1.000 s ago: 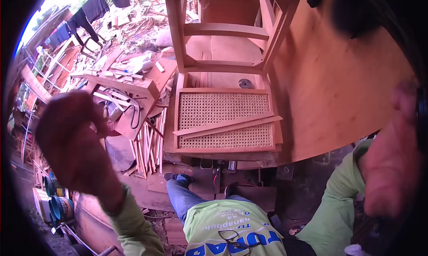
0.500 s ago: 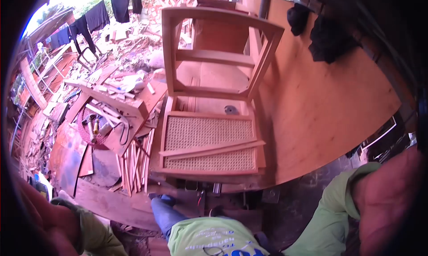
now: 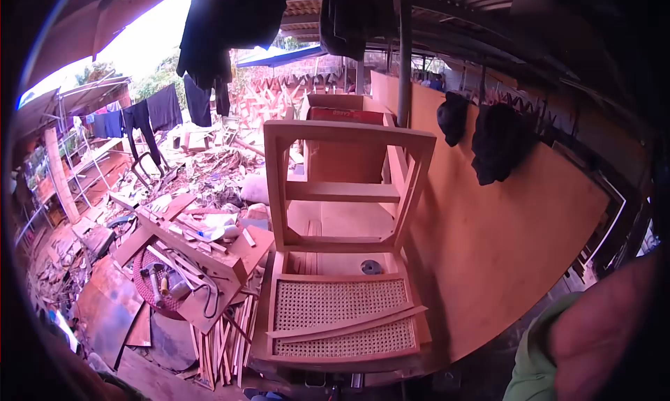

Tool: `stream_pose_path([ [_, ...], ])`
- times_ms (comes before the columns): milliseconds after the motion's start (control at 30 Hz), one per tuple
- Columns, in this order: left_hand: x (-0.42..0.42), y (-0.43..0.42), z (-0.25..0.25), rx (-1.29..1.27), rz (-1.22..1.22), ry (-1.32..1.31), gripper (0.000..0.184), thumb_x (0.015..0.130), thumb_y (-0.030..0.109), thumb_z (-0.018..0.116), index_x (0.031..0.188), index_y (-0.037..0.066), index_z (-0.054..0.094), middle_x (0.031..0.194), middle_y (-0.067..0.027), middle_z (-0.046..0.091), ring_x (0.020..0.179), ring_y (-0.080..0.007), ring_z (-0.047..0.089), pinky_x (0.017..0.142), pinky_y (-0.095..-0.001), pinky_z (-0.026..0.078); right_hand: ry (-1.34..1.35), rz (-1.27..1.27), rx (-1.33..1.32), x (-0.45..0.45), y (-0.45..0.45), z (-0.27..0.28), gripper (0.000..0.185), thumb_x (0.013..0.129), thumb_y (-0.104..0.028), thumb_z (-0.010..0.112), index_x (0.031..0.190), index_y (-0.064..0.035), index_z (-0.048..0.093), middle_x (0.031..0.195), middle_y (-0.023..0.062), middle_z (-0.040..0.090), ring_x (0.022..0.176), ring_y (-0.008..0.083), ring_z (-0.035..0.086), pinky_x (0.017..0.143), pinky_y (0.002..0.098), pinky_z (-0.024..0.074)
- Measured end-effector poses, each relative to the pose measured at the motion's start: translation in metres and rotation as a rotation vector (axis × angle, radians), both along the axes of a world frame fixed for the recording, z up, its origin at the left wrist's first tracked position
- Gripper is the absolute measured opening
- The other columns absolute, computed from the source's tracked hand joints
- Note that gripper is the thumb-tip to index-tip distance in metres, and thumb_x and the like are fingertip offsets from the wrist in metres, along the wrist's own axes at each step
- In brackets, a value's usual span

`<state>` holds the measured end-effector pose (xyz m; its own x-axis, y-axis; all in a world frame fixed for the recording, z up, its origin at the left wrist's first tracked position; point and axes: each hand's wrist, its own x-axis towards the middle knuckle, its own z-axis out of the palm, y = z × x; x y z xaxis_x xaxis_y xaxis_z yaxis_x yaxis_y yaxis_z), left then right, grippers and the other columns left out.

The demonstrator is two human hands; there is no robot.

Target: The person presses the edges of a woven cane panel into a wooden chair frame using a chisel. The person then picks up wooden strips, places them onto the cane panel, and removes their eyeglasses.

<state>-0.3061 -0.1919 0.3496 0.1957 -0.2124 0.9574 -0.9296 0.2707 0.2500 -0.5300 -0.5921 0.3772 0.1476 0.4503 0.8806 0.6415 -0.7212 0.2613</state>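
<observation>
Neither of my hands shows; my right upper arm [image 3: 604,331] with a green sleeve [image 3: 534,362] is at the lower right edge, and a dim part of my left arm is at the lower left. In front of me stands a wooden chair frame [image 3: 342,191] with an open back. Its cane seat panel [image 3: 342,300] has a wooden border. Two thin wooden strips [image 3: 349,322] lie slantwise across the woven cane, meeting at an end. Behind the panel, a dark round disc [image 3: 371,267] rests on the wood.
At left, a wooden table [image 3: 209,310] holds strips and tools beside a red round woven piece [image 3: 145,289]. Several thin sticks [image 3: 220,342] lean below it. A large plywood sheet [image 3: 502,240] stands at right, with dark cloths [image 3: 499,143] hung above. Scrap wood [image 3: 216,167] covers the ground behind.
My view has tilted upward, so the chair sits lower and the roof shows. My shirt and lap have left the picture. The strips stay on the cane panel.
</observation>
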Motion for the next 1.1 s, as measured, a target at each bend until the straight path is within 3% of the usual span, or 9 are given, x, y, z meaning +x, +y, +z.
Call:
stream_pose_path([
  [500,0.003,0.013,0.004,0.052,0.006,-0.008,0.033,0.107,0.013,0.064,0.132,-0.009,0.067,0.123,-0.024,0.069,0.105,-0.0289,0.069,0.089,-0.0399,0.058,0.013,0.026,0.005,0.009,0.005,-0.008,0.028,0.101,0.003,0.066,0.129,0.0043,0.069,0.128,0.02,0.066,0.109,0.0289,0.072,0.095,0.0414,0.0598],
  [800,0.019,0.013,-0.039,0.091,-0.029,0.074,0.036,0.107,0.015,0.063,0.133,-0.01,0.067,0.125,-0.025,0.068,0.107,-0.0305,0.069,0.09,-0.0416,0.058,0.136,0.042,0.019,0.05,-0.002,-0.042,0.028,0.1,0.004,0.067,0.128,0.0043,0.07,0.127,0.02,0.067,0.108,0.0296,0.072,0.095,0.0415,0.0597],
  [1100,0.02,0.016,-0.034,0.113,-0.019,0.079,0.038,0.108,0.017,0.062,0.134,-0.011,0.066,0.127,-0.0261,0.068,0.109,-0.0321,0.068,0.092,-0.0433,0.058,0.171,0.055,0.048,0.056,-0.003,-0.042,0.029,0.099,0.004,0.068,0.128,0.0043,0.07,0.126,0.02,0.068,0.108,0.0302,0.072,0.095,0.0416,0.0596],
])
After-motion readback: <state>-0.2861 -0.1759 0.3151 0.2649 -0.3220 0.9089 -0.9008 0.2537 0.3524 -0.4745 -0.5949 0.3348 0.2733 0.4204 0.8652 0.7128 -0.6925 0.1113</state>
